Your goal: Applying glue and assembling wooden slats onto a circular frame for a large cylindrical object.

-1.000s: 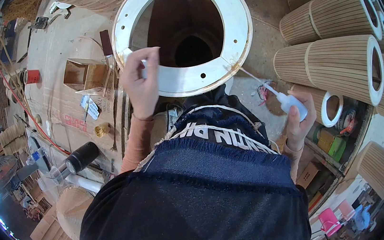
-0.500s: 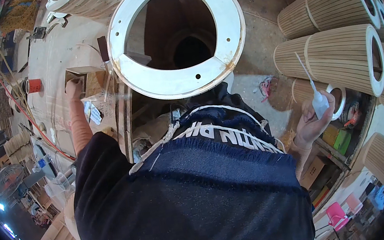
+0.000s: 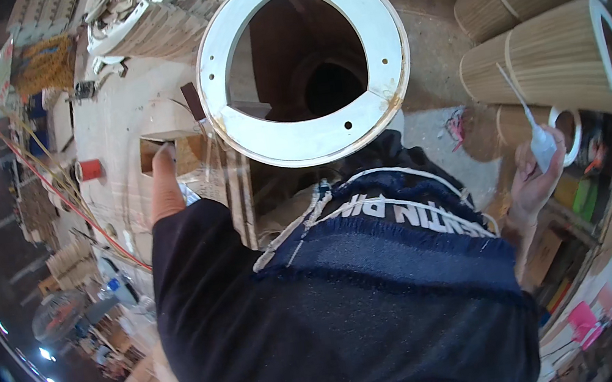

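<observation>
My right hand (image 3: 528, 185) is closed around a small white squeeze bottle (image 3: 544, 147) with a long thin nozzle that points up and slightly left. On the left, my left hand (image 3: 162, 161) reaches down into a small open wooden box (image 3: 195, 150) on the workbench. The box wall hides its fingers, so what they touch cannot be seen. Ahead of me stands a large hollow wooden drum-shaped body, topped by a white ring (image 3: 386, 36) with several small holes. Its dark inside shows through the ring, and neither hand touches it.
Several slatted wooden drum shells (image 3: 547, 66) lie stacked at the right. The workbench (image 3: 114, 123) holds a red roll (image 3: 89, 169), curved wooden pieces (image 3: 156, 30) and a dark-handled tool (image 3: 192, 100) beside the ring. Hoses (image 3: 53, 187) run along its left side, near a fan (image 3: 62, 316).
The whole view has shifted, moving the scene rightward and slightly down. My left hand has gone deeper into the box. My right hand keeps the bottle raised at the right.
</observation>
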The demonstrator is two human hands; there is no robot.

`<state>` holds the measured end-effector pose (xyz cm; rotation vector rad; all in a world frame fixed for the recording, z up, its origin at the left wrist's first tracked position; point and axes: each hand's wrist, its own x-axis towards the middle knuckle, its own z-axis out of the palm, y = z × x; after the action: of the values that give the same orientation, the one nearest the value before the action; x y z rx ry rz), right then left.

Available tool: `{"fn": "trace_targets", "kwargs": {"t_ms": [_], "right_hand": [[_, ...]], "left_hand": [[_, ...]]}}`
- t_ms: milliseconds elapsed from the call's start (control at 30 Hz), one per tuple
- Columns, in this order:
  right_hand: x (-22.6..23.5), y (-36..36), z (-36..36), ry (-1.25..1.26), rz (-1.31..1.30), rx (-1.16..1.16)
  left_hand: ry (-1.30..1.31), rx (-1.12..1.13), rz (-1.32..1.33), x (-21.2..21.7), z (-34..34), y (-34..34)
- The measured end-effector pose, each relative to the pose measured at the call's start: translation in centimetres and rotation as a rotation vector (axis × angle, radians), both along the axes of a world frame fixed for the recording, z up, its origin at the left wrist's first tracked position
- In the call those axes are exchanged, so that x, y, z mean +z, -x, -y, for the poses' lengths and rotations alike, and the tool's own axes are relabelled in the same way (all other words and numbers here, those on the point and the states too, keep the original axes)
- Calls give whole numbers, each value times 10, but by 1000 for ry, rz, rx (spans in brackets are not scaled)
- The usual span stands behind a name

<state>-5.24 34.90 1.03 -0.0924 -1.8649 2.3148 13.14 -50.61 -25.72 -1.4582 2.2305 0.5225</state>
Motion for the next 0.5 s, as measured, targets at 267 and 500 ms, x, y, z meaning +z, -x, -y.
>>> {"fn": "trace_targets", "kwargs": {"t_ms": [267, 500], "right_hand": [[0, -6, 0, 32, -7, 43], [-2, -6, 4, 69, -14, 53]], "left_hand": [[264, -236, -26, 23, -21, -4], [495, -319, -37, 141, -137, 14]]}}
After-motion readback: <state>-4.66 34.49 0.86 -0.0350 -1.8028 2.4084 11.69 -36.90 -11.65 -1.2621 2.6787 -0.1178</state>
